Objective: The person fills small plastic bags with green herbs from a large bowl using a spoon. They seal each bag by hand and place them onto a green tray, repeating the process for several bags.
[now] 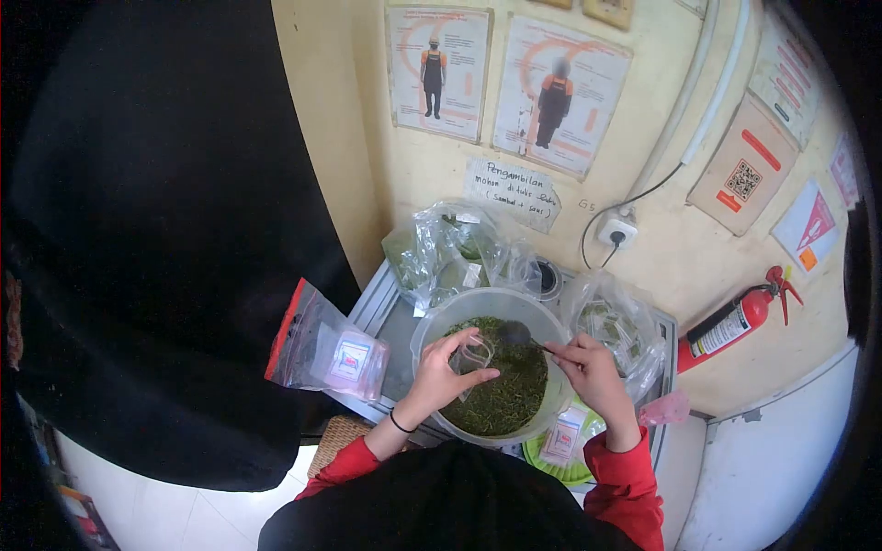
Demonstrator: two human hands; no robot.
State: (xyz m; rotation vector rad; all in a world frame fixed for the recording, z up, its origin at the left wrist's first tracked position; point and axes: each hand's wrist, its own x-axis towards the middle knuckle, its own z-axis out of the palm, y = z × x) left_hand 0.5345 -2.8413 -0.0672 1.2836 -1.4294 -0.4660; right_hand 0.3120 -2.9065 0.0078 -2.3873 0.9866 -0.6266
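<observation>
Looking down over the work, I am seeing the left hand pinching a small clear pouch by its upper edge, thumb on one face and fingers curled behind, holding it over the near-left part of the big translucent bowl. The right hand is closed around the handle of a dark spoon, whose head is hovering over the green dried leaves filling the bowl, just right of the pouch.

I am judging the pouch to be very light, thin and floppy, with slick film that could slip or crumple; taking it at the mouth edge, as now, is keeping it open, whereas gripping lower down would squash it shut. The leaves are looking loose and dry, likely to spill off the spoon at any tilt.

The bowl is sitting on a grey metal tabletop against the yellow wall. Beyond it, clear bags of more green material are lying at the far side, with another bag to the right. A red-sealed zip bag is hanging at the left beside a dark garment. A green plate with a labelled packet is peeking out near the bowl's right edge, and a fire extinguisher is leaning at the far right.
</observation>
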